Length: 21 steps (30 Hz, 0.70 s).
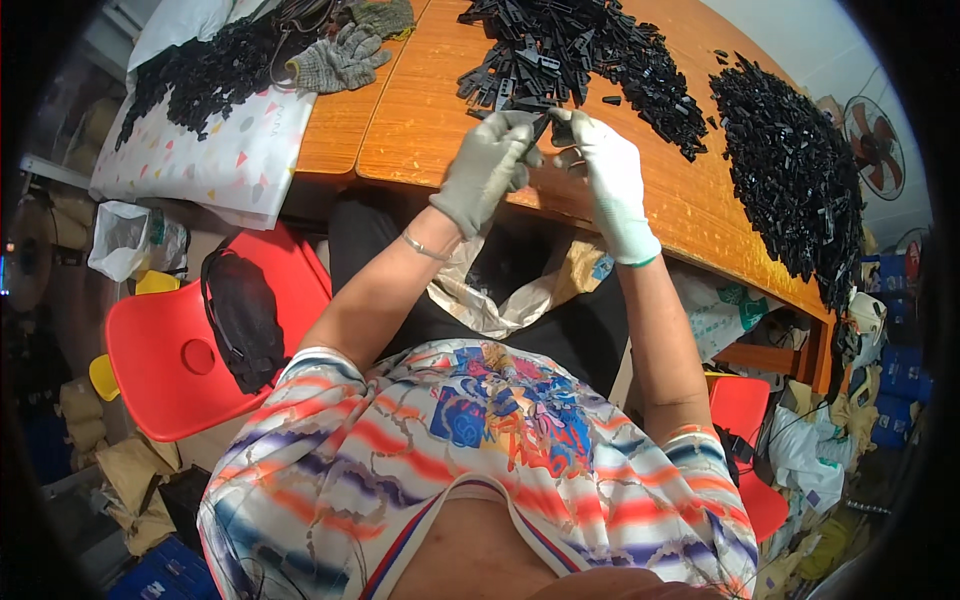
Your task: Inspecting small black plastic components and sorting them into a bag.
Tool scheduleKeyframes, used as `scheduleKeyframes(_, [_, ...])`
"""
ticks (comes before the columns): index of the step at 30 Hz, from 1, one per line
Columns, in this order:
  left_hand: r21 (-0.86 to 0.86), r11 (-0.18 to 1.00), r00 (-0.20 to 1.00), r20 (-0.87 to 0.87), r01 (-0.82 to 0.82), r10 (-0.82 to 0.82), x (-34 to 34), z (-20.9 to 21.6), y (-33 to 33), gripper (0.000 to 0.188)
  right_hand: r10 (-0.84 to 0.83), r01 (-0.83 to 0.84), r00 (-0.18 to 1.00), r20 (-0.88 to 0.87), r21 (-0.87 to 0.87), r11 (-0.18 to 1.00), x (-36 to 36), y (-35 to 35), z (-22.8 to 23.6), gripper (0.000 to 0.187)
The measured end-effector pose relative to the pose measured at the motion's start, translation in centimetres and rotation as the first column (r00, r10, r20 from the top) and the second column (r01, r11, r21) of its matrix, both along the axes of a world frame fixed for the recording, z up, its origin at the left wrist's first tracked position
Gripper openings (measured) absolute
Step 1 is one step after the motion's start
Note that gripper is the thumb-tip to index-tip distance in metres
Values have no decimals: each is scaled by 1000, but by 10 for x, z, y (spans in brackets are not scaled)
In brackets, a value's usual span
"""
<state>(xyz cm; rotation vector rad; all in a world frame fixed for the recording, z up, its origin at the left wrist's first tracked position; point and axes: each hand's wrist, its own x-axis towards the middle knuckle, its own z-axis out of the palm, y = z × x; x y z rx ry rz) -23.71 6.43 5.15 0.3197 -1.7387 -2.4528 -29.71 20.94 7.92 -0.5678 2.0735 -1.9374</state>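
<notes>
Both hands wear work gloves and meet over the near edge of the wooden table (410,130). My left hand (482,172), in a greyish glove, is closed round a black plastic part (541,128) that slants up between the hands. My right hand (608,180), in a whiter glove with a green cuff edge, pinches at a small dark piece (562,117) by the fingertips; its exact shape is hard to make out. Just beyond my fingers lies a heap of long black plastic parts (540,50).
Smaller black pieces (790,170) cover the table's right side. At the left, another black pile (200,85) rests on a patterned sheet (255,150), near spare grey gloves (345,58). An open bag (505,310) hangs at my lap. A red chair (160,350) holds a black bag (240,320).
</notes>
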Motion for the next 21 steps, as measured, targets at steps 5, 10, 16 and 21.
scheduleKeyframes(5, [234,970,998,-26,62,-57,10,4,18,28,259,-205,923,285,-207,957,-4,16,-23,32])
scheduleKeyframes(10, [318,932,983,-115,176,-146,24,-14,14,33,91,-83,991,100,-76,994,22,-2,-22,21])
scheduleKeyframes(16, [-88,968,963,154,236,-221,63,-5,13,36,309,-358,931,197,309,881,15,18,-19,21])
scheduleKeyframes(21, [-923,355,972,69,147,-223,76,-12,-1,37,140,-157,986,89,233,960,-32,37,-8,19])
